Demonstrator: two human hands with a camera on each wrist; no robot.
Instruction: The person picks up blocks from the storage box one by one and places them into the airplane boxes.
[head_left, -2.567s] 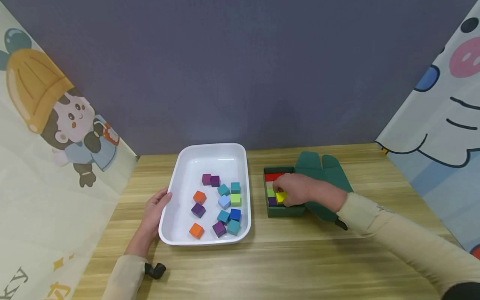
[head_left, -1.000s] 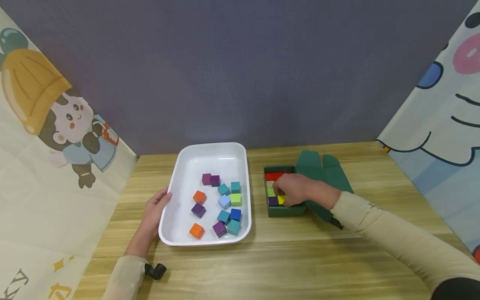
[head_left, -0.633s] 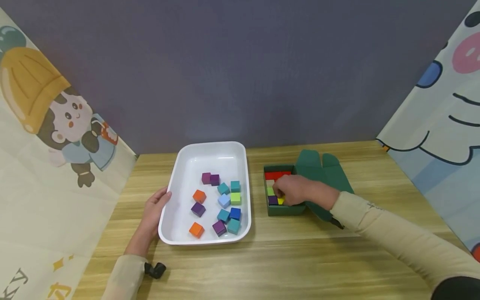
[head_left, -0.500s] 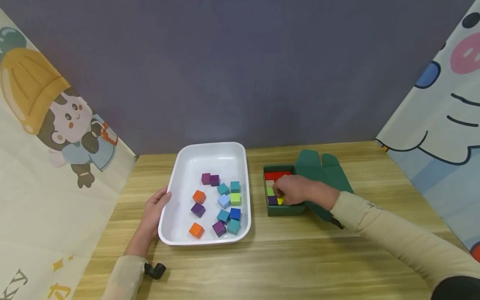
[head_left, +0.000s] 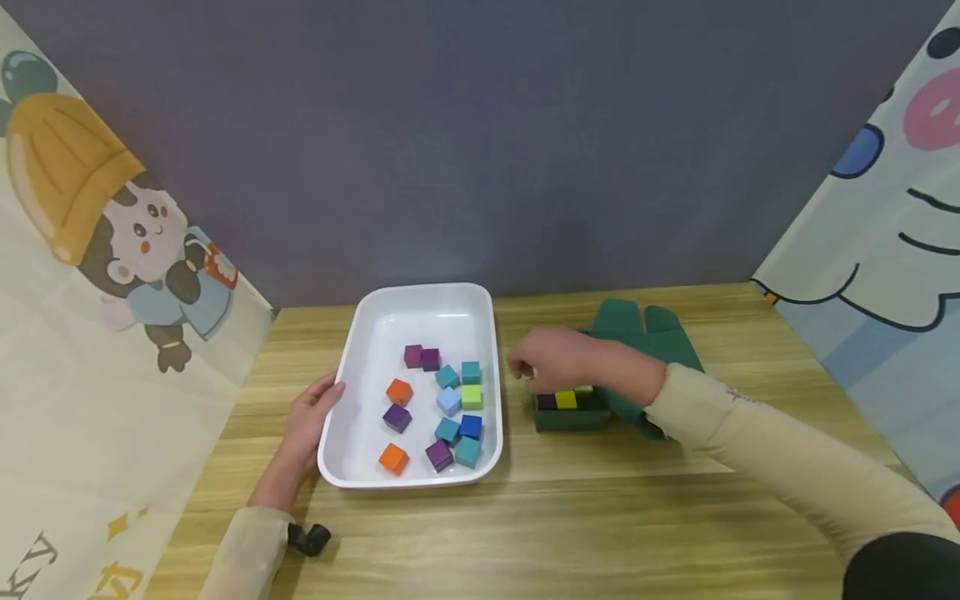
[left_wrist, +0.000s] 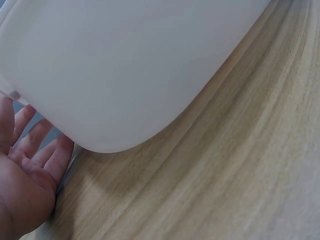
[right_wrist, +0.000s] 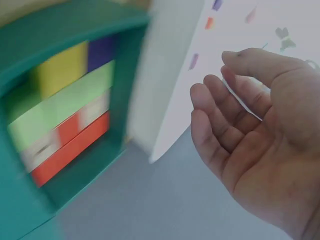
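Note:
At the left edge of the white tray [head_left: 386, 329], my left hand [head_left: 306, 421] grips the rim, thumb over it and fingers outside; the left wrist view shows these fingers [left_wrist: 59, 159] against the tray's outer side. My right hand [head_left: 562, 358] hovers between tray and green box [head_left: 573, 420], its fingers loosely bent. Nothing shows between thumb and fingers in the right wrist view. Inside the box, a yellow cube [head_left: 566, 400] sits beside a dark purple cube [head_left: 547, 402]. Rows of light green [right_wrist: 65, 97] and red cubes [right_wrist: 72, 149] show in the right wrist view.
Several loose cubes lie in the tray, among them an orange cube [head_left: 393, 459], a blue cube [head_left: 471, 427] and a light green cube [head_left: 471, 397]. The box's green lid [head_left: 660, 342] lies folded back to the right. A grey wall [head_left: 480, 167] stands behind the wooden table [head_left: 480, 542].
The right hand let go of the yellow cube, which now sits in the box beside the dark purple cube, and moved left out of the box toward the tray. The left hand stayed put.

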